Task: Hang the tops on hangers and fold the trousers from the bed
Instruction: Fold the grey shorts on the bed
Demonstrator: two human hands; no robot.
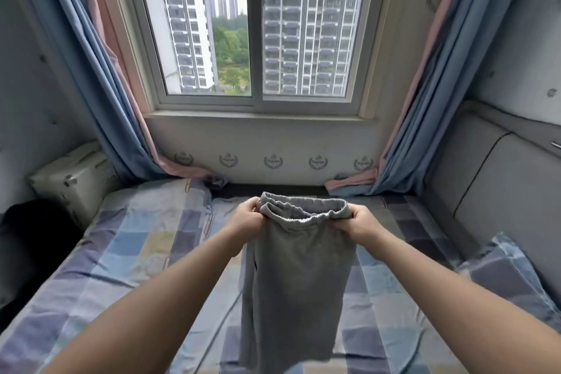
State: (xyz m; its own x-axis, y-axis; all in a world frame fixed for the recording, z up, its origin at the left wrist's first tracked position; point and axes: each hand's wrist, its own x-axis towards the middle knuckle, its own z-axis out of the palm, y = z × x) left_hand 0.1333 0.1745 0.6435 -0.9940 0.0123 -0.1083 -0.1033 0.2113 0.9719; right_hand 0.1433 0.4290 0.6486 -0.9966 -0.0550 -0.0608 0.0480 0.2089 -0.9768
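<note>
Grey trousers (297,276) hang in the air above the bed (127,252), held up by their elastic waistband. My left hand (247,215) grips the left end of the waistband and my right hand (362,220) grips the right end, both arms stretched forward. The legs drop straight down, and their lower ends run out of view at the bottom edge. No tops or hangers are in view.
The bed has a checked blue and purple sheet. A matching pillow (510,276) lies at the right by a padded grey headboard (498,191). A dark garment (33,240) and a beige box (73,182) sit at the left. Curtains (100,76) frame the window ahead.
</note>
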